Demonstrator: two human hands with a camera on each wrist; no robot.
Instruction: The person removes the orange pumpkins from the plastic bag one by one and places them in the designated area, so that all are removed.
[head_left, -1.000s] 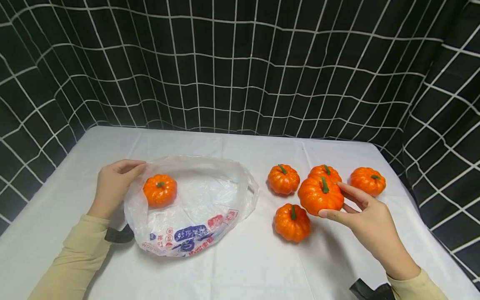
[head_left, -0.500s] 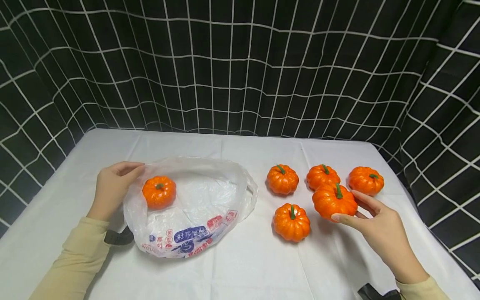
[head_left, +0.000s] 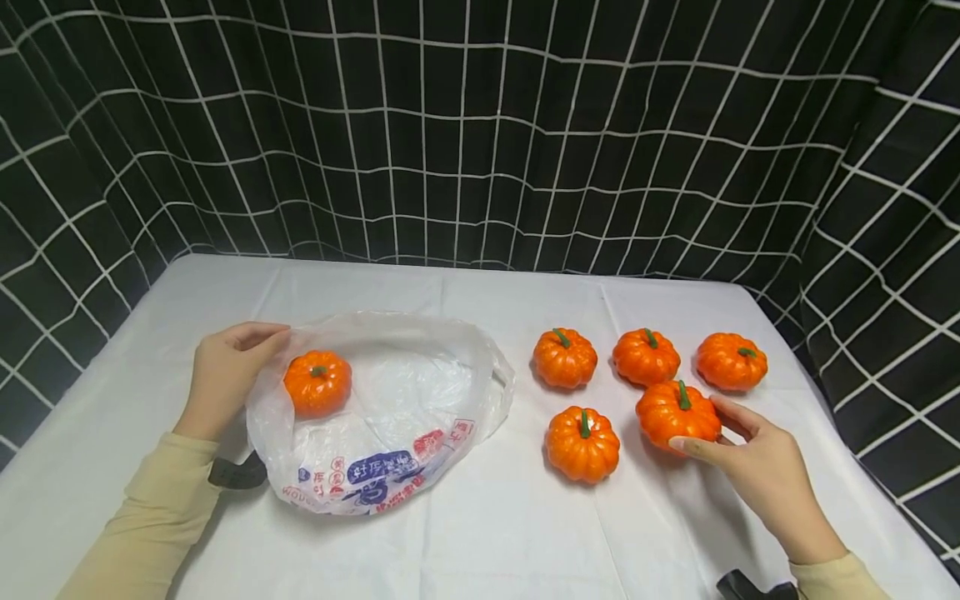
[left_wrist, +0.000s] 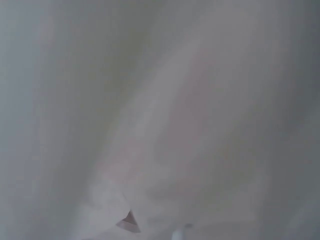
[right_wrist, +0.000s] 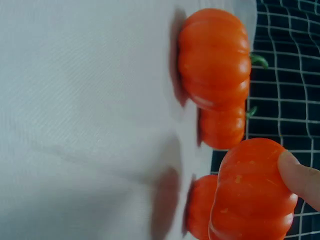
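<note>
My right hand [head_left: 768, 467] grips a small orange pumpkin [head_left: 677, 415] with a green stem, thumb in front and fingers behind. In the right wrist view a gap and a shadow show that this held pumpkin [right_wrist: 252, 195] is just above the cloth. At the left, my left hand [head_left: 228, 371] pinches the rim of a translucent white plastic bag [head_left: 405, 400] with red and blue print. The bag lies with its mouth spread, and one pumpkin [head_left: 318, 383] sits inside at its left. Blurred bag film [left_wrist: 190, 110] fills the left wrist view.
Other pumpkins stand on the white cloth [head_left: 487, 533]: a front one [head_left: 582, 446], a back-left one [head_left: 565, 358], a back-middle one [head_left: 646, 357] and a far-right one [head_left: 732, 362]. A black curtain with white grid lines [head_left: 480, 142] hangs behind the table.
My right hand has moved right and down with its pumpkin, uncovering the back-middle pumpkin. The left hand and the bag stay nearly as they were.
</note>
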